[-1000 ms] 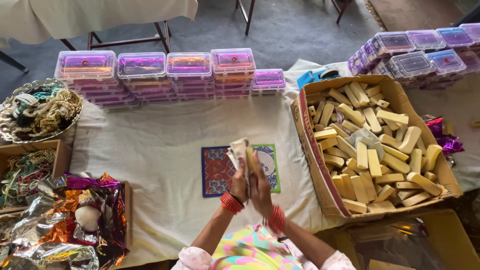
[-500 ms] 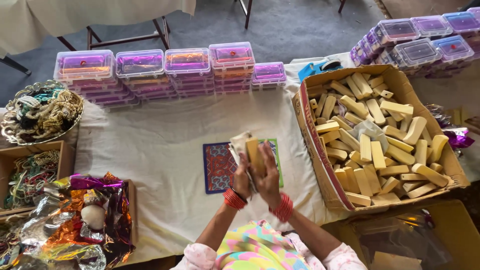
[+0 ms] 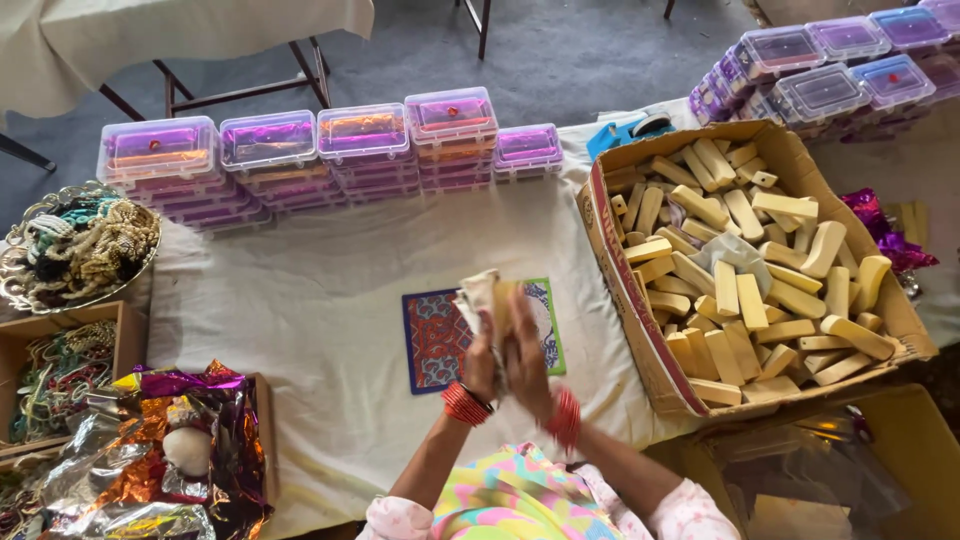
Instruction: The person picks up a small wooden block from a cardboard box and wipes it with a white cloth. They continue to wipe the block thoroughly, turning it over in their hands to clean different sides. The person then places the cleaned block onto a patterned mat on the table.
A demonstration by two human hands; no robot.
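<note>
Both hands raised together above the middle of the tabletop [image 3: 330, 300], cloth-covered, pale. Left hand [image 3: 480, 365] and right hand [image 3: 525, 355] closed around one yellowish wooden block [image 3: 503, 300] with a pale cloth [image 3: 476, 295] wrapped about it; block upright, held clear of the surface. Red bangles on both wrists.

Directly beneath: a patterned mat [image 3: 435, 340], flat, blue-bordered, partly hidden by the hands.

Right: open cardboard box [image 3: 640, 330] heaped with similar wooden blocks; its near corner overhangs the tabletop's front edge. Just beside the right forearm.

Far edge: row of stacked clear plastic boxes [image 3: 355, 140] with purple contents, well apart from the hands.

Left: metal tray of beaded strings [image 3: 75, 245]; crumpled foil wrappers [image 3: 170, 460] at the near left corner.

Bare cloth lies between mat and plastic boxes, and to the mat's left.
</note>
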